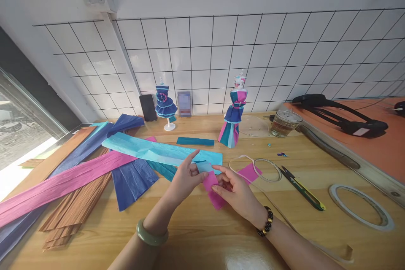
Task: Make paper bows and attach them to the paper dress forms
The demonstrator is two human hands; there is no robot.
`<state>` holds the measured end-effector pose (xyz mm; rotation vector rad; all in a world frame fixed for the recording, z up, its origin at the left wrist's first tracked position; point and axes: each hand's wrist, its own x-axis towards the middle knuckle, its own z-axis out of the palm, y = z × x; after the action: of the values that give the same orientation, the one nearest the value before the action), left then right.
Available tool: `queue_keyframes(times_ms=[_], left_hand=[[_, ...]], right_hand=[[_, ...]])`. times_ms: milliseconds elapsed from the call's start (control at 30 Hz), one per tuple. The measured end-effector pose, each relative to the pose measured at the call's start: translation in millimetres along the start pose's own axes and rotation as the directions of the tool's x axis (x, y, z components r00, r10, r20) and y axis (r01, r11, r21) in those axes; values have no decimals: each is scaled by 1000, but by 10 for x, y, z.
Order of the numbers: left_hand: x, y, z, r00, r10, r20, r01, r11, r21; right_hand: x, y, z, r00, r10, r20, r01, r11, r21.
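My left hand (186,179) and my right hand (236,192) meet over the wooden table (202,236), both pinching a small pink crepe paper piece (212,189) with a light blue piece (204,166) at its top. The left forefinger points out over the blue piece. A green bangle circles my left wrist and a dark bead bracelet my right wrist. Another pink piece (249,173) lies just right of my hands.
Long crepe strips lie left: pink (63,183), light blue (152,149), dark blue (133,179), brown (74,209). At the back stand two paper-dressed mannequins (165,103) (234,114), a phone (148,107) and a glass jar (284,122). A utility knife (302,187) and tape rings (360,206) lie right.
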<state>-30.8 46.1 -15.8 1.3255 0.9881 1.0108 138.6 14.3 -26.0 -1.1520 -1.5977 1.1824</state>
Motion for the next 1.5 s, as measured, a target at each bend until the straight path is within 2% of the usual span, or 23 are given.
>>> queue_keyframes(times_ms=[400, 600, 800, 933, 1133, 1333, 1400, 1500], left_hand=[[-25, 156, 54, 995, -45, -86, 41, 998, -42], [-17, 116, 37, 996, -44, -74, 43, 999, -12], [7, 70, 11, 995, -25, -96, 21, 999, -47], [11, 64, 7, 993, -34, -113, 30, 999, -34], [2, 83, 15, 994, -41, -98, 39, 999, -16], [-22, 126, 35, 997, -65, -42, 62, 997, -51], [-30, 132, 40, 997, -75, 3, 75, 996, -54], [-35, 128, 42, 995, -85, 45, 86, 996, -13]], right_hand=[[-20, -21, -3, 1000, -13, -21, 14, 1000, 21], [-14, -5, 3, 998, -31, -47, 32, 999, 9], [-24, 10, 6, 999, -41, -22, 41, 999, 14], [-31, 17, -15, 998, -60, -28, 58, 997, -59], [-43, -74, -26, 995, -96, 1, 95, 984, -153], [-33, -68, -33, 986, -156, -61, 145, 977, -157], [-21, -45, -43, 987, -132, -93, 121, 986, -118], [2, -6, -65, 989, -15, -145, 18, 1000, 24]])
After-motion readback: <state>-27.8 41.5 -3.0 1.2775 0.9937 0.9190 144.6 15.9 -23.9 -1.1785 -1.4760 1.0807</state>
